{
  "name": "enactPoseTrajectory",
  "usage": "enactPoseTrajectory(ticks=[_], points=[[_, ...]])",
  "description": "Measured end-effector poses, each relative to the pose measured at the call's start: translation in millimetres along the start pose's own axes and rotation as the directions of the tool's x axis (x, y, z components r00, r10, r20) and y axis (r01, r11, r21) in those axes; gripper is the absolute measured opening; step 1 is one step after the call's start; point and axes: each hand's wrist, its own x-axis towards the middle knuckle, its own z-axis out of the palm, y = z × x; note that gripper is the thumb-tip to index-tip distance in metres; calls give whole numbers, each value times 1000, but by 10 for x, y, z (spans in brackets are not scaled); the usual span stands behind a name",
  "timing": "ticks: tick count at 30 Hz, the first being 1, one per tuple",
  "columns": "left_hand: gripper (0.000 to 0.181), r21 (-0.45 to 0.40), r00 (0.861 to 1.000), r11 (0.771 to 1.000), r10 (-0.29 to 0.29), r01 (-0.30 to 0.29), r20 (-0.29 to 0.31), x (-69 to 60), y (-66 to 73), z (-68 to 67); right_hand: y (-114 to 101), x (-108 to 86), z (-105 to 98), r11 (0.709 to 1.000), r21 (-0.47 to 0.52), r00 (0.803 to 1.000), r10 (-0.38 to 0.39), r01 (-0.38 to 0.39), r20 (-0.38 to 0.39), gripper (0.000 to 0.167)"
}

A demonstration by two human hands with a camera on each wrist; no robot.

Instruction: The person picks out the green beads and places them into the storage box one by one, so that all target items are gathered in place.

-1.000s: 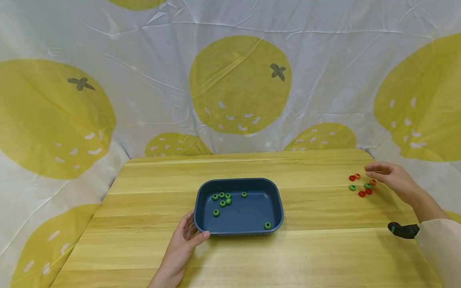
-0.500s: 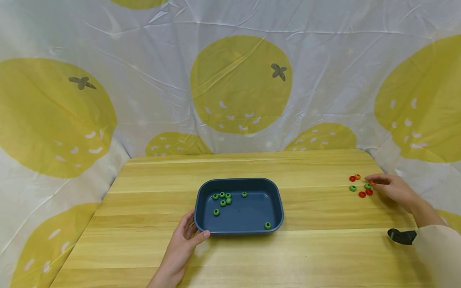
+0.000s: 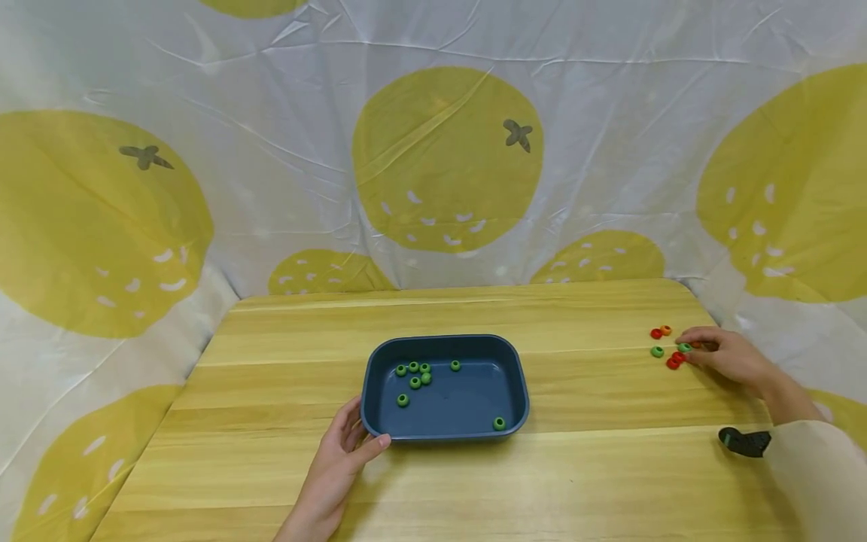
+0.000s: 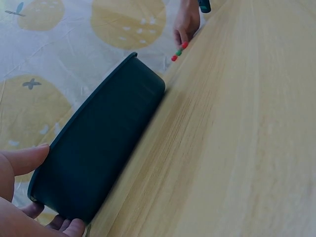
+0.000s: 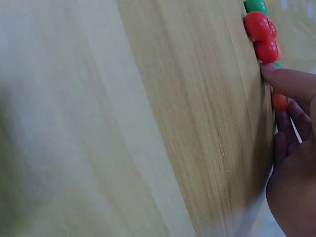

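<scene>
A blue rectangular tray (image 3: 445, 436) stands on the wooden table with several green beads (image 3: 415, 383) inside. My left hand (image 3: 332, 461) grips its near left corner; in the left wrist view the thumb (image 4: 29, 159) lies on the rim and the fingertips (image 4: 74, 228) are beneath. At the table's right, my right hand (image 3: 734, 361) has thumb and forefinger around a green bead (image 3: 684, 348), pinching it against the table. Two red beads (image 3: 675, 360) touch or nearly touch the thumb. An orange bead (image 5: 280, 101) sits behind the thumb, under the hand.
Another green bead (image 3: 657, 351), a red bead (image 3: 655, 333) and an orange bead (image 3: 666, 330) lie left of my right hand. A black strap-like object (image 3: 743, 443) juts from the right sleeve. Behind the table (image 3: 284, 361) hangs a fruit-print cloth (image 3: 291, 150).
My right hand has come down and left onto the beads, and its thumb and forefinger have closed around a green one. The near red beads shifted slightly left. My left hand stays on the tray.
</scene>
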Motion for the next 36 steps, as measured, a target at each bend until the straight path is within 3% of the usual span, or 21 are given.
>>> enactPoseTrajectory(ticks=[10, 16, 27, 36], points=[[82, -6, 1000, 1000, 0, 0, 3, 14, -22, -13, 5, 2, 3, 999, 29, 1000, 14, -14, -9, 45], [82, -10, 1000, 1000, -2, 2, 11, 14, -28, -10, -48, -24, -73, 997, 81, 1000, 12, -15, 27, 47], [80, -20, 1000, 1000, -1, 2, 8, 35, -18, -2, -284, 83, -164, 997, 76, 998, -3, -2, 64, 53], [81, -22, 1000, 1000, -3, 3, 8, 17, -17, -10, -565, 211, -94, 995, 99, 997, -30, 23, 64, 54]])
